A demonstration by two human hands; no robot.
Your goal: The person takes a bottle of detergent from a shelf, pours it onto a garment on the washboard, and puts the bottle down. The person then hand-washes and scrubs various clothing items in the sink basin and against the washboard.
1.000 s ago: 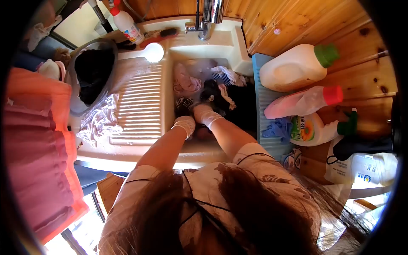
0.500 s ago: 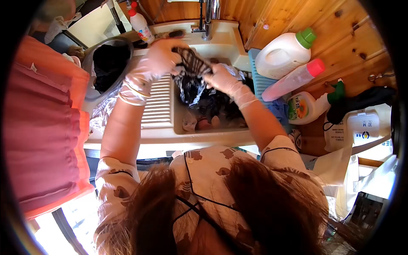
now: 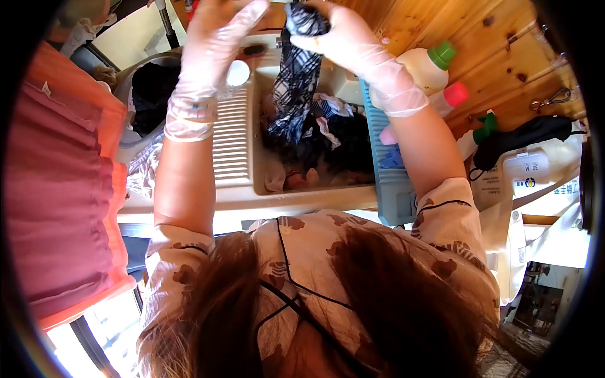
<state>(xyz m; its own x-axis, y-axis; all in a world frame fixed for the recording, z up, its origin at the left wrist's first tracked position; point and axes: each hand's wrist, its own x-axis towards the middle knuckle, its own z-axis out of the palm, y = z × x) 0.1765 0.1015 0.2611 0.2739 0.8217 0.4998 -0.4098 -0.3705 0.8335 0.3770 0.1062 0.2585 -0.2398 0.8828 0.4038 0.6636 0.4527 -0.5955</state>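
Observation:
My right hand (image 3: pixel 350 44), in a thin clear glove, grips the top of a wet black-and-white patterned cloth (image 3: pixel 297 85). The cloth hangs down into the sink (image 3: pixel 315 194), its lower end touching a heap of dark wet laundry (image 3: pixel 350 140). My left hand (image 3: pixel 217 47), gloved too, is raised left of the cloth and apart from it. Its thumb stretches out, and the upper fingers run out of view at the top. Below this hand lies the ribbed washboard (image 3: pixel 230 148) moulded into the sink.
Left of the washboard stands a grey tub (image 3: pixel 126 131) with dark clothes (image 3: pixel 154 94). On the right, a blue rack (image 3: pixel 370 120) runs beside a green-capped jug (image 3: pixel 419 68) and a red-capped bottle (image 3: pixel 455 94). A pink curtain (image 3: pixel 69 189) hangs at far left.
Both hands have risen and moved apart. My left hand has let go of the patterned cloth, which now hangs lengthwise from my right hand. The view has shifted slightly.

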